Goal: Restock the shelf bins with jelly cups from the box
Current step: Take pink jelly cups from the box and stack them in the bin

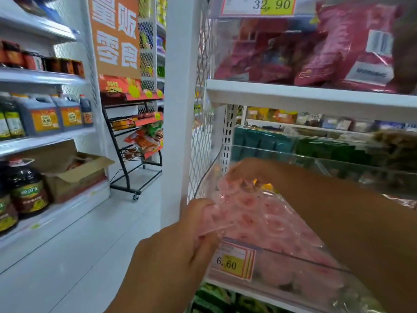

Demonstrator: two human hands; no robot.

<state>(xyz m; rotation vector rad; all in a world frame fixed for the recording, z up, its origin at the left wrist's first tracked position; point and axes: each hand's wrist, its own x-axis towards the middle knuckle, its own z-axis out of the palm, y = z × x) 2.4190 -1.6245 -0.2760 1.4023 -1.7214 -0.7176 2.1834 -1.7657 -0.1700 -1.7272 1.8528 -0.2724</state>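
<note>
Though blurry, jelly cups (250,214) against fingers (199,206)

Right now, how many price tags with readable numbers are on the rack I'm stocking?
2: the 32.90 tag at the top edge, and the 6.60 tag on the front of the jelly cup bin. Others may be hidden.

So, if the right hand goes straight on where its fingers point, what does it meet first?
Probably the clear bin's left wall, then the white mesh side panel behind it. The right hand points left while pinching the bag of pink jelly cups; depth is unclear.
</note>
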